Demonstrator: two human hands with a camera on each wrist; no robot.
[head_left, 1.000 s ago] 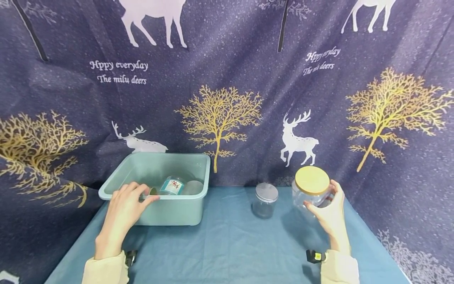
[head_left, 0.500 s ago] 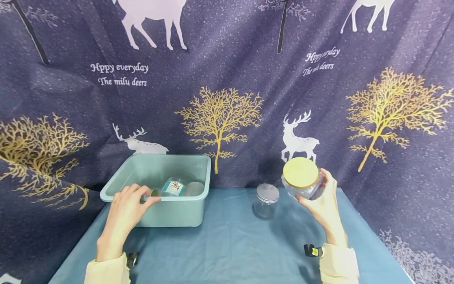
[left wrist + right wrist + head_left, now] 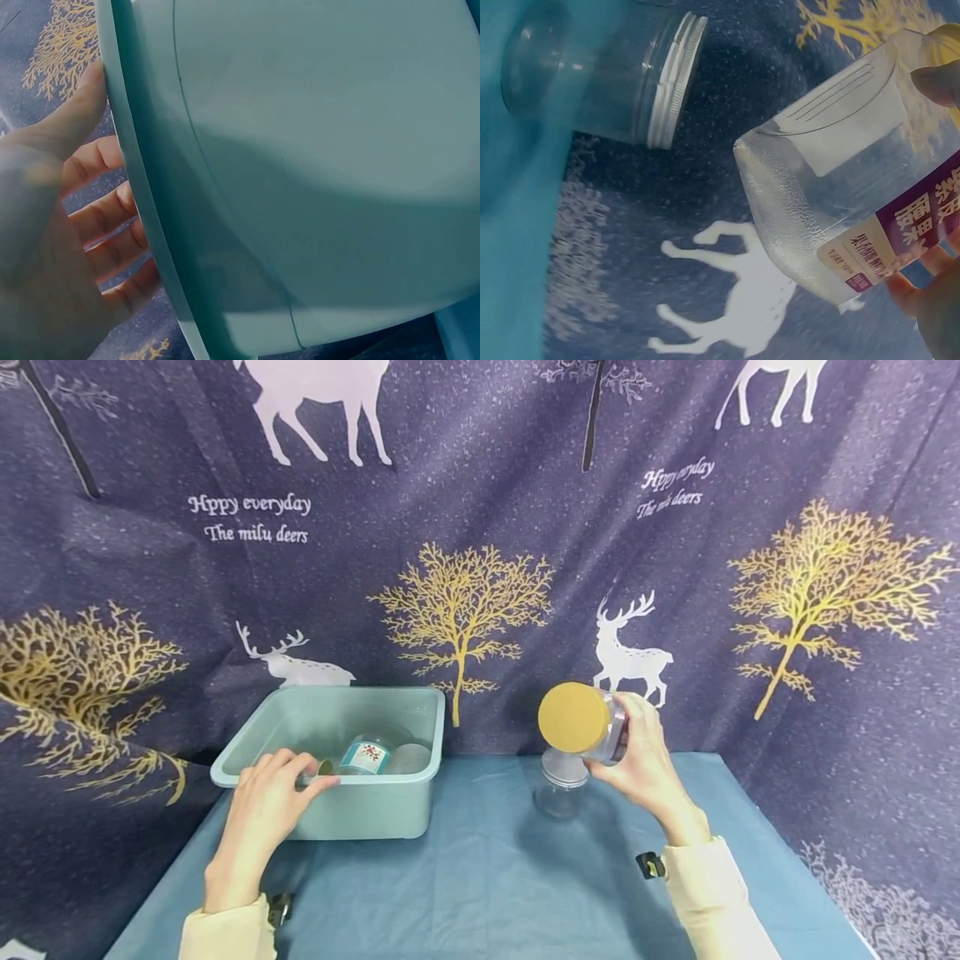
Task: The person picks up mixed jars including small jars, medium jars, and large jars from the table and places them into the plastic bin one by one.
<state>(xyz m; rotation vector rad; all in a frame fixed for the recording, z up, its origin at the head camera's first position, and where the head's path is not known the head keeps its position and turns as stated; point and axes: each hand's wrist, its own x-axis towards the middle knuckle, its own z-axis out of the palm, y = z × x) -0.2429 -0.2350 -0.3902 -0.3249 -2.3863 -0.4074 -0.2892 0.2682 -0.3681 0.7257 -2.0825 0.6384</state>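
two cream sleeves [image 3: 225, 935] enter from the bottom of the head view, over a teal tablecloth [image 3: 480, 893].

the left hand [image 3: 258, 814] rests on the near rim of a pale green tub [image 3: 352, 810] at the left of the table. the thumb lies along the outside of the rim and the fingers curl over its edge into the tub; the wrist view shows the fingers [image 3: 105, 217] bent behind the plastic wall. the grip looks like a steadying hold, judging from how the palm sits flat against the tub's front.

inside the tub lie a small jar with a teal label [image 3: 365, 754] and a pale lidded jar [image 3: 408, 757] just beside it, both low against the near wall.

to the right, the right hand [image 3: 637, 760] holds a clear jar [image 3: 603, 731] with a round wooden lid [image 3: 573, 717], lifted off the table. the fingers wrap around the jar's body from behind and it is tipped on its side, lid facing the camera and pointing left toward the tub. the wrist view shows the jar's [image 3: 840, 187] clear, textured wall and a purple label, with fingertips [image 3: 937, 82] pressed on its side. it looks empty.

directly below the raised jar, a smaller glass jar with a grey lid [image 3: 562, 785] stands upright on the cloth, apart from the hand.

behind everything hangs a dark blue curtain [image 3: 480, 527] printed with white deer and gold trees.
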